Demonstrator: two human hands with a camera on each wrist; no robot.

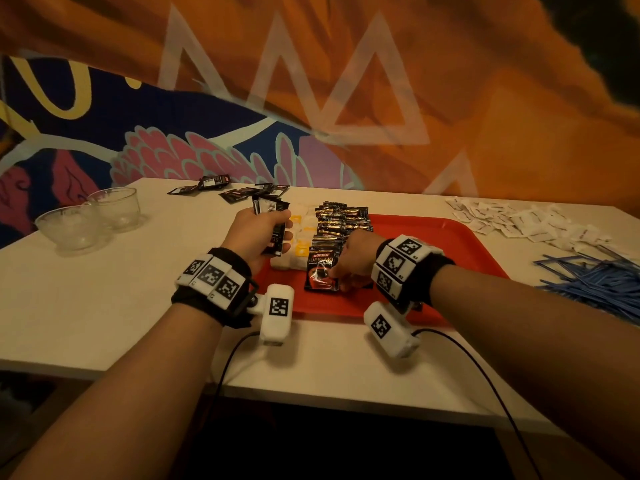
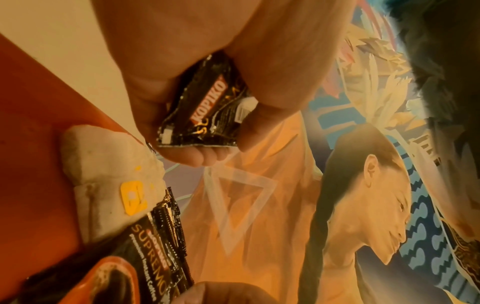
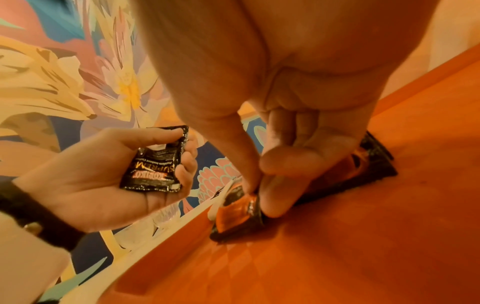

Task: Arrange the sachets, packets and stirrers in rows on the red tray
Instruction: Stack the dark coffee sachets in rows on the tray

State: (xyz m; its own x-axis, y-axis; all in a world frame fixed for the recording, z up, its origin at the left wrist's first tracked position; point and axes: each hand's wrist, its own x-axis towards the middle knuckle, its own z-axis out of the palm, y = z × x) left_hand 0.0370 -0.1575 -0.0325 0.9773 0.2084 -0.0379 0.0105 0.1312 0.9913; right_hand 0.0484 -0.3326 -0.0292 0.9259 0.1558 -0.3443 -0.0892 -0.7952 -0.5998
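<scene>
Head view: left hand clutches coffee sachets; right hand fingers seemingly pinch front sachet on red tray.

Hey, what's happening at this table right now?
A person is laying coffee packets in rows on the red tray. The left hand holds a small stack of black packets above the tray's left edge. The right hand pinches the nearest packet, which lies at the front of the coffee row, beside a row of white sachets. More white sachets and blue stirrers still wait on the table.
</scene>
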